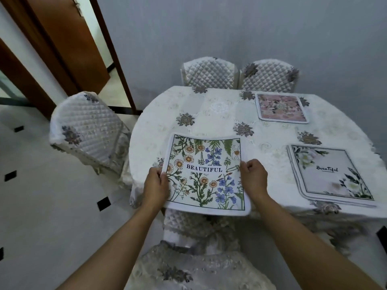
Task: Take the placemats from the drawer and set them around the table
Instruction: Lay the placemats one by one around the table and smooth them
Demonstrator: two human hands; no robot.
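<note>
Lace-covered desk (219, 114) holds two mats at 1 and 3 o'clock. Left hand (156, 185) and right hand (253, 176) pinch the daisy placemat's (206, 174) side edges; lower it flat, squared to the near edge.

Wildflower placemat (206, 174) reading BEAUTIFUL hangs half over the tabletop (219, 118) near edge; white-flower placemat (328, 174) lies flat to its right, pink placemat (281, 107) at the far side.
</note>
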